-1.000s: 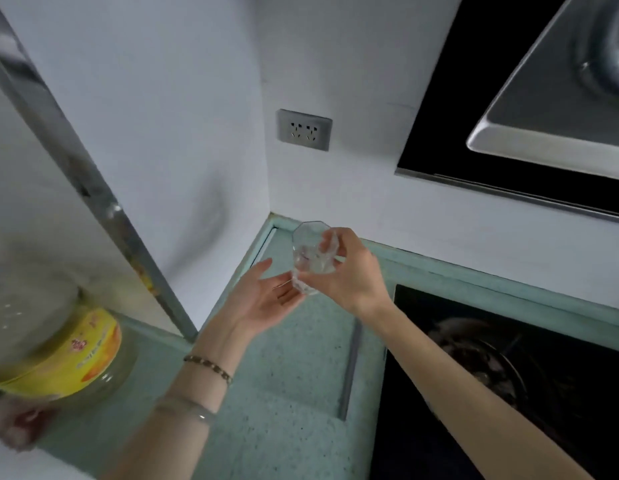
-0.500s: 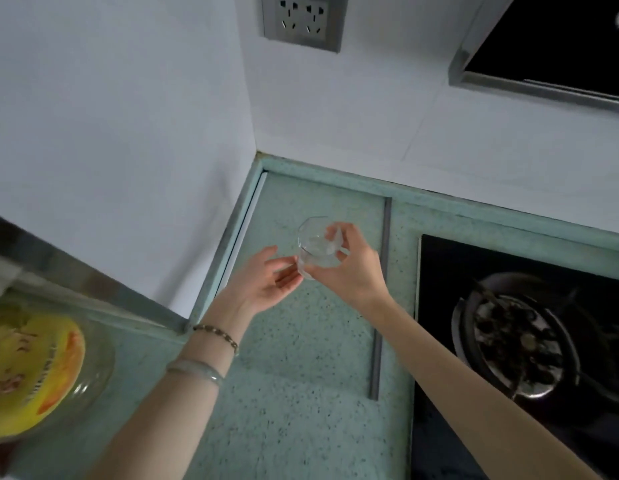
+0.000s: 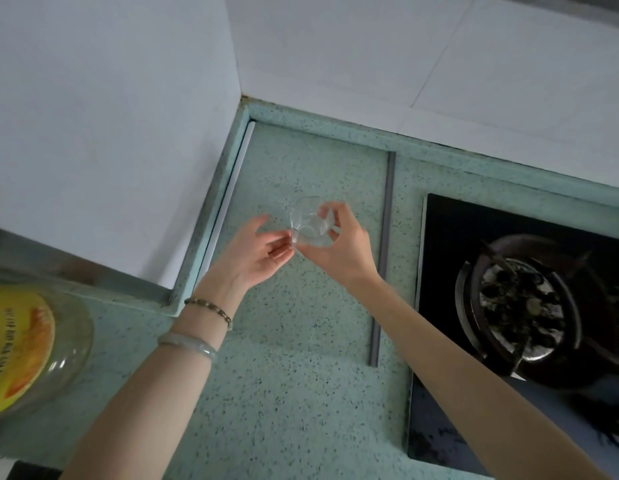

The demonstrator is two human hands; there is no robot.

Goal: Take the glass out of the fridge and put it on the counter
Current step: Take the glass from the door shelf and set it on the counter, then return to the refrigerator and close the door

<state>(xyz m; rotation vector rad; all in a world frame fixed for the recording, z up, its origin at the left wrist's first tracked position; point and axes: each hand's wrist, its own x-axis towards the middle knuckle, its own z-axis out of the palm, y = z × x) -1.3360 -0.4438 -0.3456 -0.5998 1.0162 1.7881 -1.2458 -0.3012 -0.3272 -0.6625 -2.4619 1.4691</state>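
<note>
A small clear glass (image 3: 308,221) is held over the speckled green counter (image 3: 301,341), near its back left corner. My right hand (image 3: 339,249) grips the glass from the right side, fingers wrapped around its wall. Just left of it, my left hand (image 3: 258,252) is palm up with the fingers spread, its fingertips touching or almost touching the glass's base. I cannot tell whether the glass rests on the counter or hangs just above it. The fridge is out of view.
A black gas hob with a round burner (image 3: 519,306) fills the right side. A grey strip (image 3: 382,258) runs along the counter between glass and hob. A large clear jar with a yellow label (image 3: 27,344) stands at the left edge. White walls (image 3: 128,116) close the corner.
The view has tilted down toward the counter, so the wall socket and hood left the frame. Both hands with the glass have come lower over the counter.
</note>
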